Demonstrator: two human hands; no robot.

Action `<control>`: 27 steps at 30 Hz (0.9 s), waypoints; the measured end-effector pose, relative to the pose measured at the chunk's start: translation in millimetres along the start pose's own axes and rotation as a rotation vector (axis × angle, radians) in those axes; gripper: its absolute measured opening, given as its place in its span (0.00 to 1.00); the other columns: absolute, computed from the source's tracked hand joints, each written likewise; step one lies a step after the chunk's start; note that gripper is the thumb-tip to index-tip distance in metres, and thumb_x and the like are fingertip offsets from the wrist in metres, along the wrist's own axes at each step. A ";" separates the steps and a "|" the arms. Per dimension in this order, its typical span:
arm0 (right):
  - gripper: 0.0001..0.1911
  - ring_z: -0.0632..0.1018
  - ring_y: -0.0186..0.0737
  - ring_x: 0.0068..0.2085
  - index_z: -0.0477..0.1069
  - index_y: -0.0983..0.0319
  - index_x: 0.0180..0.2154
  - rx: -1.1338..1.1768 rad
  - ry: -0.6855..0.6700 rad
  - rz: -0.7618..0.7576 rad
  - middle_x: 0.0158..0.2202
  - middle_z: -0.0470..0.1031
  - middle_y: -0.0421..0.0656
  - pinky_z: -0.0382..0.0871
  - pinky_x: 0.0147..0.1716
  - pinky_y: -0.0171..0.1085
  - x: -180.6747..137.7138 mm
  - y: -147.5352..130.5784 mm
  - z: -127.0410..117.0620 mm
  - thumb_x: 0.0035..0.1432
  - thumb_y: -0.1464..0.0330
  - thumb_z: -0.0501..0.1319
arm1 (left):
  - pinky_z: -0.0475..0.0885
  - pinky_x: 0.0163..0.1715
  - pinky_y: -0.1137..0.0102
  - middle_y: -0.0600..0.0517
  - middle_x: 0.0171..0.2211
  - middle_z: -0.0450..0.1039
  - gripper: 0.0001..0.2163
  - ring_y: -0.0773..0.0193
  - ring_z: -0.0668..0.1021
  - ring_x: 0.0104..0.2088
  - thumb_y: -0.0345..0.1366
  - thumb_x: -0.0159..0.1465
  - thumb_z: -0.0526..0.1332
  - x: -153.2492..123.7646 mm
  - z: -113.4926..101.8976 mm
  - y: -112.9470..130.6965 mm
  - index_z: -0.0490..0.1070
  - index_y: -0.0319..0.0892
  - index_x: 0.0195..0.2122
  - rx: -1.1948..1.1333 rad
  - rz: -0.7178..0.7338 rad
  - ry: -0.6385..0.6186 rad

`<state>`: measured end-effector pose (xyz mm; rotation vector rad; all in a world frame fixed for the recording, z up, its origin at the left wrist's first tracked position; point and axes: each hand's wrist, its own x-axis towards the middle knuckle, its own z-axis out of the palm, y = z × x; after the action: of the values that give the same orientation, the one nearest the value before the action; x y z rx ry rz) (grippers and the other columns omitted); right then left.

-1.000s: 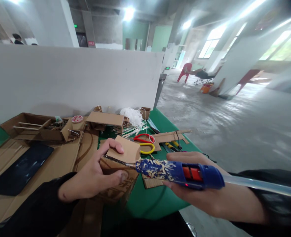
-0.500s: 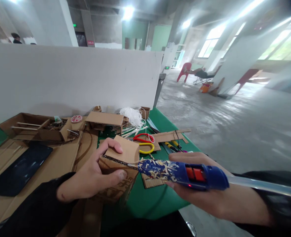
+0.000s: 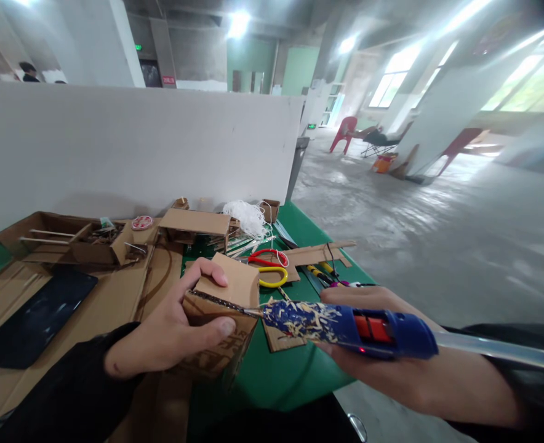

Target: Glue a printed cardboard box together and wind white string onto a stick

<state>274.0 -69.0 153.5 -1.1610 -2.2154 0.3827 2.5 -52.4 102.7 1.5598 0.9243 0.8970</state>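
Nothing reads clearly: the dark print on the cardboard box (image 3: 233, 343) and the red wall sign (image 3: 169, 80) are perhaps lettering, but too blurred.

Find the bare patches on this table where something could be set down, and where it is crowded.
Bare green mat lies under the glue gun, beside the held cardboard box. Flat cardboard right of the black tablet is free. Crowded: scissors, string.

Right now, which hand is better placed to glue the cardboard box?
The right hand: its grip holds the glue gun, nozzle at the top edge of the cardboard box; the left hand steadies that box.
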 end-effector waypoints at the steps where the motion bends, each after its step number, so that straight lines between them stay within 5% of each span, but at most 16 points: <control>1: 0.09 0.79 0.44 0.25 0.70 0.51 0.22 0.004 -0.005 -0.004 0.21 0.75 0.38 0.72 0.19 0.34 0.5 0.0 -0.4 0.48 0.72 0.59 | 0.65 0.29 0.77 0.57 0.36 0.59 0.16 0.72 0.66 0.29 0.38 0.62 0.65 -0.1 -0.2 -0.3 0.56 0.49 0.44 0.007 0.003 0.005; 27: 0.10 0.78 0.41 0.22 0.69 0.53 0.23 0.037 -0.074 -0.025 0.20 0.75 0.38 0.71 0.17 0.34 2.4 0.1 -7.3 0.48 0.75 0.57 | 0.64 0.29 0.77 0.58 0.36 0.59 0.17 0.71 0.66 0.29 0.38 0.62 0.65 -2.9 -2.0 -1.8 0.55 0.51 0.43 -0.001 -0.028 -0.003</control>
<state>277.5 -67.2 160.0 -1.1153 -2.2741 0.4617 -0.7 -54.0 101.0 1.5436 0.9418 0.8747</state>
